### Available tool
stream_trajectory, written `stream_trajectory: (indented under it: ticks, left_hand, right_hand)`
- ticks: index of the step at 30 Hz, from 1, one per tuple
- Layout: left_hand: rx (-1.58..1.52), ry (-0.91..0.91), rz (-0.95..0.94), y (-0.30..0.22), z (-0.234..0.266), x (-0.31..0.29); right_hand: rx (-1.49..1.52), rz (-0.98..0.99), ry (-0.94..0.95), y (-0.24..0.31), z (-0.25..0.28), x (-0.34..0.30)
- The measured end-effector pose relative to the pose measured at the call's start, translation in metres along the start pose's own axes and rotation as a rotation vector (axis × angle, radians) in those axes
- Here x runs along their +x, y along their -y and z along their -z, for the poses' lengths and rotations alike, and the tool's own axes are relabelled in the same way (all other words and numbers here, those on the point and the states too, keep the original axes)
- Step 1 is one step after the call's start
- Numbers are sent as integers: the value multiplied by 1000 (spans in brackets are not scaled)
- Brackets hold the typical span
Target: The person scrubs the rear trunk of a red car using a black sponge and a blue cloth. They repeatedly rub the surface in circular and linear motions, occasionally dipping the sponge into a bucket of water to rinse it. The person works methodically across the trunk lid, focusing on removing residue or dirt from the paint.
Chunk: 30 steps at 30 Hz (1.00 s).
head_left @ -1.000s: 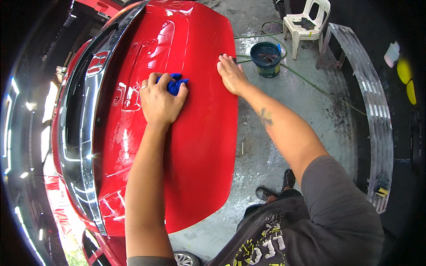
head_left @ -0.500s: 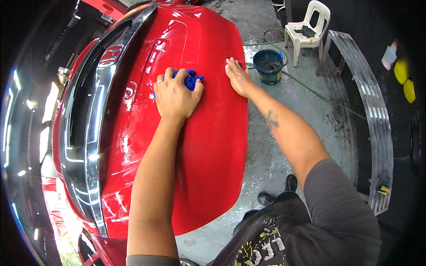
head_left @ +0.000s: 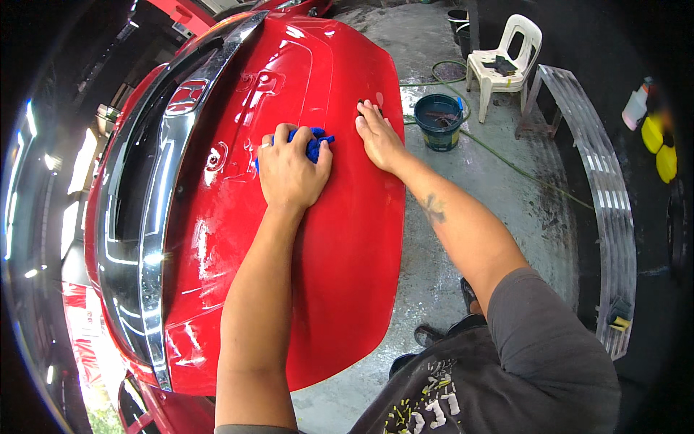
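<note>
Curving along the left side of the red panel [head_left: 347, 246], dark glass [head_left: 124, 246] comes first, then a chrome strip [head_left: 152, 267] with a badge [head_left: 186, 98] near its upper end. Over the panel's middle, the left hand [head_left: 293, 173] has its fingers curled and closed around a crumpled blue cloth [head_left: 313, 150], pressing it to the paint. That hand hides much of the cloth, and its forearm covers a long stretch of the panel below. Nearer the panel's right edge, the right hand [head_left: 378, 137] lies nearly flat with fingers extended, grasping nothing that shows; a small dark bit peeks out by its fingertips, too hidden to identify.

Just past the panel's right edge, a dark bucket [head_left: 438, 139] stands on the floor, with a green hose [head_left: 517, 168] running behind it and away to the panel's right. Farther right of the panel's upper end is a white plastic chair [head_left: 486, 67] with a dark cloth [head_left: 500, 66] on its seat. Well to the panel's right, a long metal bench [head_left: 606, 195] bears a small yellow-and-dark thing [head_left: 619, 317]; beyond it are a spray bottle [head_left: 635, 108] and yellow pieces [head_left: 665, 163].
</note>
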<state>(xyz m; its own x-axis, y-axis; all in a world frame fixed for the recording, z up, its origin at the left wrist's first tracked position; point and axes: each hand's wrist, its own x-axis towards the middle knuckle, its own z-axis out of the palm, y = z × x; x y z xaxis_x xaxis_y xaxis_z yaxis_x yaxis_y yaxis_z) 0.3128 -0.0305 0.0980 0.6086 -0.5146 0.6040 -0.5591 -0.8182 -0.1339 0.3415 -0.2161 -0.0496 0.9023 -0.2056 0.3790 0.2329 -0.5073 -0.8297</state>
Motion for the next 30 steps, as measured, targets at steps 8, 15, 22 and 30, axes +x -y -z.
stream_trajectory:
  ticks: [8,15,22,30]
  left_hand:
    - [-31,44,117,16,14,-16]
    - [-74,-150,70,11,-3,-5]
    - [-148,-355,246,32,4,-22]
    - [-155,-319,217,23,-5,-10]
  right_hand:
    - [67,262,220,91,-5,-219]
    - [7,26,58,24,-1,28]
    - [19,343,289,109,-9,-197]
    - [-41,75,30,63,-23,2]
